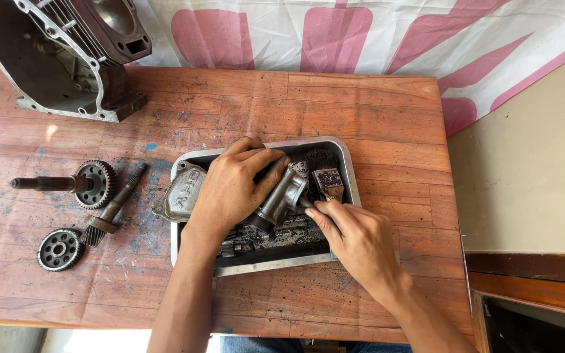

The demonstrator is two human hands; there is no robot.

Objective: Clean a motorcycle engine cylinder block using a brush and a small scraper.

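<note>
Both forearms come up from the near edge of the wooden table [361,111] and meet over a shallow metal tray [351,171] that sits a little right of its middle. The right hand [354,235] lies palm down over the tray's near right corner, wrist bent inward, its thumb and forefinger pinched on the handle of a small paintbrush [327,182] whose dirty bristles point away toward the far rim. The left hand [233,186] arches over the middle of the tray, knuckles up, fingers curled round one end of a grey metal part [281,199] with a tubular body, which is held tilted just above the dark oily pool in the tray, right beside the brush. A flat metal cover [181,193] leans on the tray's left rim, partly under the left wrist. Further left on the bare wood lie a loose gear [59,249], a splined shaft [116,202] and a second shaft with a gear on it [73,184], each apart from the others. At the far left corner stands a large engine casing [67,59], open side facing the viewer.
</note>
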